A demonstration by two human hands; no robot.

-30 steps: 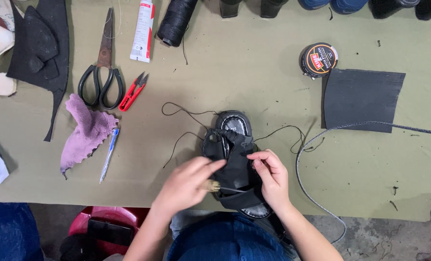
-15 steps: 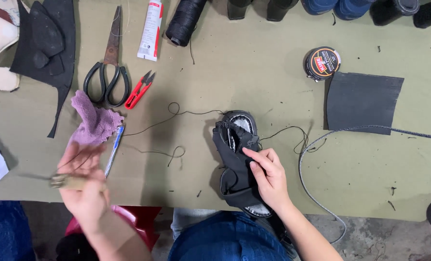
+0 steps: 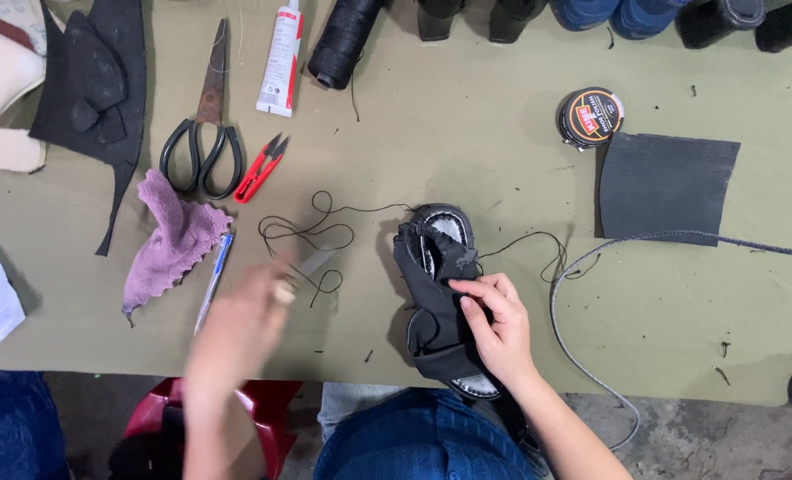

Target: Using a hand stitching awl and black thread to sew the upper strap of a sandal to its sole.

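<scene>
A black shoe (image 3: pixel 436 298) with a pale insole lies on the olive table (image 3: pixel 467 133), toe pointing away from me. My right hand (image 3: pixel 496 327) grips its upper from the right side and holds it down. My left hand (image 3: pixel 247 322) is blurred with motion left of the shoe, closed around a thin tool whose grey metal tip (image 3: pixel 312 262) points toward the shoe. Black thread (image 3: pixel 312 229) runs in loose loops from the shoe across the table toward that hand.
Scissors (image 3: pixel 205 133), red snips (image 3: pixel 261 167), a glue tube (image 3: pixel 280 58) and a black thread spool (image 3: pixel 343 40) lie at the back. A purple cloth (image 3: pixel 174 240) and pen (image 3: pixel 214 280) sit left. A polish tin (image 3: pixel 590 116), black sheet (image 3: pixel 667 187) and grey cord (image 3: pixel 592 258) are right.
My left hand swung far out to the left with the tool, drawing the thread, and has now come back right toward the shoe. The right hand stayed on the shoe.
</scene>
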